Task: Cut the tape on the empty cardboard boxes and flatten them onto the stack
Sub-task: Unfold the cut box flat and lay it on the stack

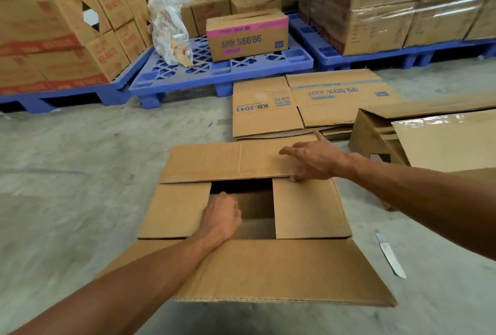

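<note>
A brown cardboard box (pixel 308 208) stands on the concrete floor in front of me with its flaps spread outward. My left hand (pixel 222 216) curls over the edge of the left inner flap at the central gap. My right hand (pixel 311 160) rests with fingers spread on the far flap, thumb tucked at its near edge. A box cutter (pixel 390 257) lies on the floor to the right of the box, in neither hand. The stack of flattened boxes (pixel 316 104) lies just beyond the box. Another box (pixel 375 138) sits to the right.
Blue plastic pallets (pixel 220 71) line the back, loaded with stacked cartons. One holds a pink-banded carton (pixel 247 35) and a clear plastic bag (pixel 169 28) of scraps. Wrapped cartons (pixel 402 2) fill the right pallet. Bare concrete floor (pixel 80 187) spreads to the left.
</note>
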Tool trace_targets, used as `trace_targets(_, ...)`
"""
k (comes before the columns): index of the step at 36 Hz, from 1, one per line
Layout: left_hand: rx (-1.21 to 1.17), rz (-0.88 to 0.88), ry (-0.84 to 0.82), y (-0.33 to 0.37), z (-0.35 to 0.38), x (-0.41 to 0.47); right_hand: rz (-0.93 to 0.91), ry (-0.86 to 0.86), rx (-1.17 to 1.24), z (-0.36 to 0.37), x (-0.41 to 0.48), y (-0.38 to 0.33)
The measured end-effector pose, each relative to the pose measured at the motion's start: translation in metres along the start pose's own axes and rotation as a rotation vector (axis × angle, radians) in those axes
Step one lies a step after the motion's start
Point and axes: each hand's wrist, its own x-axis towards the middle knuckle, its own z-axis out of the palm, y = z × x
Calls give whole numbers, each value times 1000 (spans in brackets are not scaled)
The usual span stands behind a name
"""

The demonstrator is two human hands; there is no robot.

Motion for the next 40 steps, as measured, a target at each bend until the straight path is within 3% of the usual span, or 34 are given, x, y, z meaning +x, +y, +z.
trace_targets(4, 120, -12, -74, 3, 11, 6, -68, 3, 201, -39, 7, 14)
trace_targets(8, 131, -37, -94, 10, 16, 9, -12, 335, 171, -75, 24, 37)
trace_targets(12, 165, -9, -52, 7, 18, 11, 204, 669, 22, -84, 55, 33)
trace_targets(14, 129, 1, -18, 5, 14, 16, 392, 721, -63, -75, 66, 22)
trace_targets(16, 90, 7, 45, 0, 7, 22, 517, 660, -165, -64, 71, 4)
trace_targets(19, 74, -35, 138, -6, -2, 30, 493, 602, -215, -46, 77, -22)
trace_targets(24, 148, -78, 334, -27, -28, 53, 492, 393, 43, -24, 74, -54)
trace_targets(30, 270, -133, 491, -62, -59, 75, 491, 11, 83, -2, 55, -76)
trace_targets(33, 388, -133, 542, -76, -75, 81, 534, -126, 312, -21, 43, -61)
trace_targets(37, 461, -183, 569, -84, -102, 82, 517, -10, 453, -61, 25, -35)
trace_targets(40, 428, -210, 554, -83, -125, 77, 612, 14, 579, -78, 12, -11)
